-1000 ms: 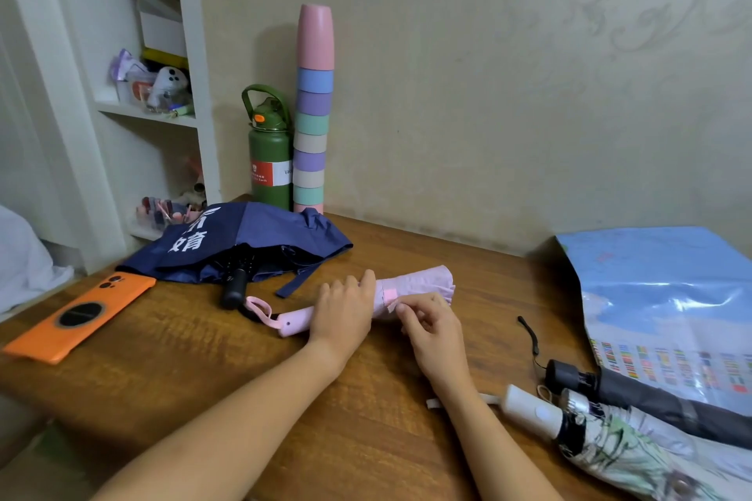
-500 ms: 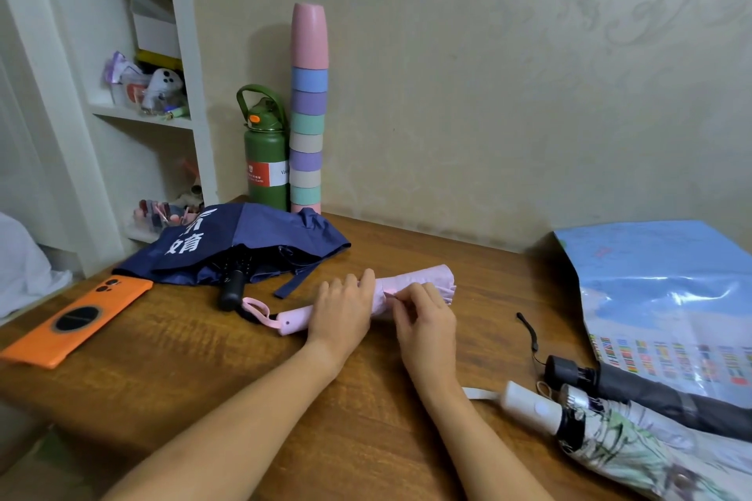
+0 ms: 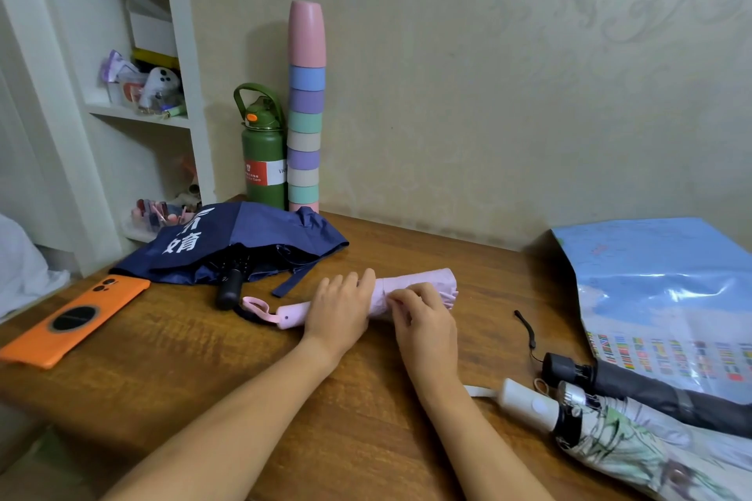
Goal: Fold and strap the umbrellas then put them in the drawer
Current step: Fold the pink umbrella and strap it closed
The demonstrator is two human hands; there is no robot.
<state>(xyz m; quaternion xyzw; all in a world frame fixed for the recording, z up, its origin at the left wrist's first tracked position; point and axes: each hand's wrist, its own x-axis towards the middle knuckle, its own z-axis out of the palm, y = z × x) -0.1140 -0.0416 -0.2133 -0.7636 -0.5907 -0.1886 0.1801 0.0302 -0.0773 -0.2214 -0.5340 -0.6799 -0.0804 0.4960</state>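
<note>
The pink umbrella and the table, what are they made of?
The pink umbrella looks like thin, soft cloth with a dull finish: it rolls up tight and its end ruffles into little folds. Its handle looks like smooth plastic. The table looks like wood, or a wood-look top, with brown grain streaks and a slight shine.

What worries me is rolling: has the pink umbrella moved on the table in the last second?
No. The pink umbrella lies where it did, its loop just right of the navy umbrella's black handle.
</note>
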